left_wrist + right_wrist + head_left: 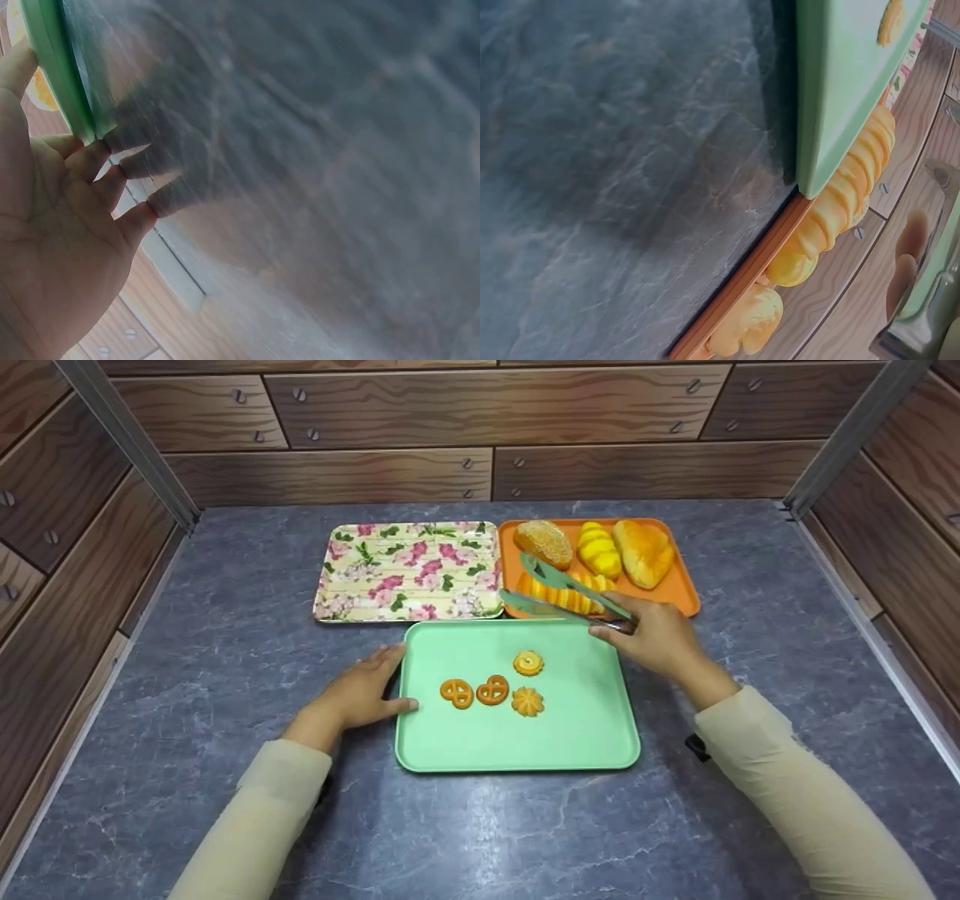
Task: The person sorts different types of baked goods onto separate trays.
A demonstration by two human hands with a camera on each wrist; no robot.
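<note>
In the head view my right hand (660,637) grips a pair of green-tipped tongs (559,577), their arms spread above the orange tray (686,598). Under the tongs lies a long ridged bread roll (566,594). My left hand (360,690) touches the left rim of the mint green tray (517,746), thumb over the edge and fingers extended along its side. Two small pretzels (457,694) and two round cookies (528,701) lie on that green tray. The left wrist view shows the left palm with fingertips at the tray's green rim (56,67).
A floral tray (409,574) stands behind the green one, beside the orange tray. On the orange tray are also a seeded bun (544,544), a yellow striped croissant (598,550) and a golden bread (643,553). Wood-patterned walls (480,409) enclose the back and sides.
</note>
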